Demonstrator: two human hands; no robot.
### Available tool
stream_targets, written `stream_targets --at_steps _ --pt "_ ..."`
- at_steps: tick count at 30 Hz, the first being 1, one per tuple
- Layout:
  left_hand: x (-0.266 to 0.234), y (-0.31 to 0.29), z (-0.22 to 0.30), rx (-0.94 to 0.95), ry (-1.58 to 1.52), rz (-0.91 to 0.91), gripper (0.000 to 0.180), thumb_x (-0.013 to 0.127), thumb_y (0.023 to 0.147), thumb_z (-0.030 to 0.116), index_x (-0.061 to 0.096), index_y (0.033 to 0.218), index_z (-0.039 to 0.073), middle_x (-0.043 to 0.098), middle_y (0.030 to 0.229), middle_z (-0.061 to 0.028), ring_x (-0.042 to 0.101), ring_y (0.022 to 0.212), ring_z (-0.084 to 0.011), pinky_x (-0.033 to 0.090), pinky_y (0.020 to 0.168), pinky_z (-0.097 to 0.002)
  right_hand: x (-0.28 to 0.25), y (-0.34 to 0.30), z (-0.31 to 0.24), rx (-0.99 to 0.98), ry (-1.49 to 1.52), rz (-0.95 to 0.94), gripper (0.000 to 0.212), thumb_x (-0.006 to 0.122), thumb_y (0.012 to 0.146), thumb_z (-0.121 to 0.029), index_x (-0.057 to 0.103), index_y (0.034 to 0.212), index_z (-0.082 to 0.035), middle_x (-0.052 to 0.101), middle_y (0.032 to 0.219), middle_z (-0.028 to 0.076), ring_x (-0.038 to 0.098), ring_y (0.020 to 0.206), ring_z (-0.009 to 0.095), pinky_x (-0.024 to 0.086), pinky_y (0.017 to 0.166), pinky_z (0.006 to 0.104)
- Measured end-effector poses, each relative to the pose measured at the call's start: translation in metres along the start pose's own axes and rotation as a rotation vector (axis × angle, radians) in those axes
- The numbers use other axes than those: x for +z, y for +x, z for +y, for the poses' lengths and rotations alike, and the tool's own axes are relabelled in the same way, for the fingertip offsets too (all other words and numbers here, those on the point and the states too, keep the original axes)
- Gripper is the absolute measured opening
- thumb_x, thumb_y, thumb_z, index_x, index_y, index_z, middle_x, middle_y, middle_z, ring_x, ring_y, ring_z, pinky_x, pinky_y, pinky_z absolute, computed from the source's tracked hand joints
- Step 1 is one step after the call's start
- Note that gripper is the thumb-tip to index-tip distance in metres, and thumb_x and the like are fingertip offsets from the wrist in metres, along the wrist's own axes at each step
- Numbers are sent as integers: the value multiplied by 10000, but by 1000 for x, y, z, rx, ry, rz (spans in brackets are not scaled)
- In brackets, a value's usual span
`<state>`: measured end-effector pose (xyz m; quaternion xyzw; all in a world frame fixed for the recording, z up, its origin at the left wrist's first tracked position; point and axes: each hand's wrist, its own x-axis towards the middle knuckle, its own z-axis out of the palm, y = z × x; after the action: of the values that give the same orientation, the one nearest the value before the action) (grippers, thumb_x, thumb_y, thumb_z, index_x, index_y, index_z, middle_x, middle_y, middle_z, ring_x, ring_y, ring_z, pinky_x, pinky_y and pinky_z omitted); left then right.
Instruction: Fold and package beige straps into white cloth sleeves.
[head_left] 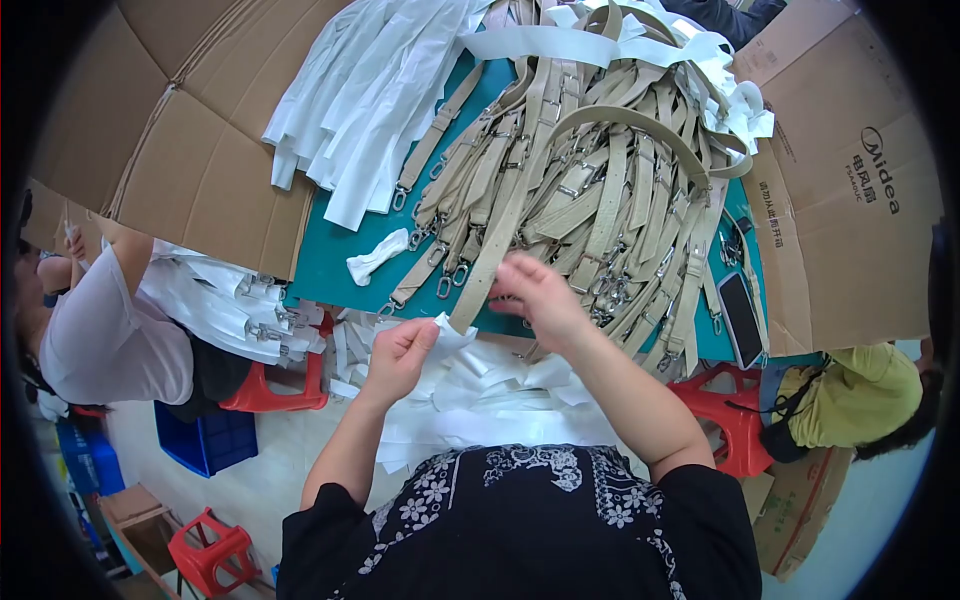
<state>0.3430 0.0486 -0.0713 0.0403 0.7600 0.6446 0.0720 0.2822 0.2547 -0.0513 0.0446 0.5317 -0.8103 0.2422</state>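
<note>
My left hand (398,362) is closed in a pinch on a white wrapping strip (457,331) at the near edge of the table. That strip lies around the near end of a beige strap (492,262), which runs away from me across the pile. Just right of the strap, my right hand (543,303) is slightly blurred, its fingers bent but apart, with nothing visible in them. Behind both hands lies a big heap of beige straps (590,190) with metal buckles and clasps. A crumpled white wrapper (377,257) rests on the table to the left.
White strips (370,110) cover the far left of the green table (335,262). Cardboard sheets (225,140) stand on either side. A phone (739,318) lies at the right edge. Loose white strips (500,385) hang below the table. People sit left and right on red stools (735,425).
</note>
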Motion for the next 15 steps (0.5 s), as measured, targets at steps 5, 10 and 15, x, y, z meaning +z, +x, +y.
stream_targets --at_steps 5,10,15 --pt "-5 2 6 -6 23 8 274 484 902 222 618 913 -17 578 754 26 465 673 -45 369 600 -193 10 4 -9 -15 -90 -68 151 621 789 -156 598 867 -28 581 784 -9 518 706 61 431 674 214" --pt "-12 6 16 63 -49 44 262 507 890 216 615 868 -22 566 704 13 464 653 -51 371 584 -202 27 -7 22 -147 -379 -198 201 656 729 -145 606 874 -15 581 780 10 535 742 88 437 700 225" --pt "-26 2 11 115 88 -59 230 517 884 188 604 851 -22 558 692 5 464 636 -62 377 568 -214 30 4 -23 -13 -84 30 235 530 846 -299 556 934 -83 575 854 6 556 796 111 458 721 281"
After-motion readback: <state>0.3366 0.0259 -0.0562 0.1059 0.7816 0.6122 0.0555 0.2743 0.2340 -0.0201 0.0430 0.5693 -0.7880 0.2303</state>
